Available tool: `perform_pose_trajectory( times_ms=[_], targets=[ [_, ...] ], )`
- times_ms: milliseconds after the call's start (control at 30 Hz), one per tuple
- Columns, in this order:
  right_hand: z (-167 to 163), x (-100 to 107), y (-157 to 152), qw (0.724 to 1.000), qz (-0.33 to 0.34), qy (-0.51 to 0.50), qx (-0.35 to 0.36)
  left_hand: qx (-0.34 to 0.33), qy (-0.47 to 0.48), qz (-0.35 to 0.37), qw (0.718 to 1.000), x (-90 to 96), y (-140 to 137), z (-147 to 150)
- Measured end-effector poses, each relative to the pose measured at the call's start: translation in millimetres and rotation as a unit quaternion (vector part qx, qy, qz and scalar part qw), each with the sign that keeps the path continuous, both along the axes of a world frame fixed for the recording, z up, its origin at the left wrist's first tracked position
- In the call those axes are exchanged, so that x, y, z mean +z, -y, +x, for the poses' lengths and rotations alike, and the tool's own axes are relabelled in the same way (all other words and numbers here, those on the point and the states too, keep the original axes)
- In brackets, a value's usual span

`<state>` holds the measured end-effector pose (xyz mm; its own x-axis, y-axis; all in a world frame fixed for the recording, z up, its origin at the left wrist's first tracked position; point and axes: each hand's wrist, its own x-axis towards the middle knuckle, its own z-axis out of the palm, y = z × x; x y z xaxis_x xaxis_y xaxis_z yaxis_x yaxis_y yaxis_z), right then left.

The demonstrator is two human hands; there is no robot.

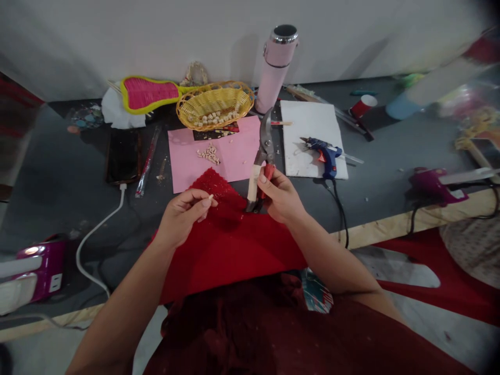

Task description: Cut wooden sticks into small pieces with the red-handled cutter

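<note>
My left hand [188, 213] pinches a small pale piece [211, 197] between thumb and fingertips, over a red cloth [230, 245]. Wrapped round the handles of a pair of pruning shears [265, 143] is my right hand [283, 195]. One handle is red and the other has pale tape; the dark blades point away from me. Beyond my hands, a heap of similar small pale pieces [209, 153] lies on a pink sheet [182, 156]. More such pieces are in a yellow wicker basket [187, 101] behind it.
A pink flask [274, 73] stands at the back. On the right, a blue glue gun [328, 156] rests on a white board [300, 117]. A phone [123, 156] with a white cable and a pink-and-yellow paddle-shaped item [150, 95] lie left. Purple power blocks [47, 268] flank the table.
</note>
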<state>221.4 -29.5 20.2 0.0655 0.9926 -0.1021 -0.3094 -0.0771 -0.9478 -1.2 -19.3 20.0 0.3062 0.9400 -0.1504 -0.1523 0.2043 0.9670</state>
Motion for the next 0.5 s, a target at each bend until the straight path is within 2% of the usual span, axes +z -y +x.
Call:
perform_pose_trajectory(
  times_ms=[100,233,333,500],
  targets=[
    [0,-1,-1,0.999,-0.010,-0.030,-0.004,-0.068,-0.054,0.047,0.995,2.6,4,1],
    [-3,-4,-2,0.999,-0.002,-0.054,0.002,-0.159,-0.095,0.125,0.975,6.2,9,4],
    [-6,-4,-1,0.998,0.014,-0.060,0.016,-0.185,-0.108,0.159,0.964,5.0,11,5],
    [-11,-2,0,0.997,0.008,-0.071,0.038,-0.189,-0.138,0.197,0.952,1.8,10,6]
  ],
)
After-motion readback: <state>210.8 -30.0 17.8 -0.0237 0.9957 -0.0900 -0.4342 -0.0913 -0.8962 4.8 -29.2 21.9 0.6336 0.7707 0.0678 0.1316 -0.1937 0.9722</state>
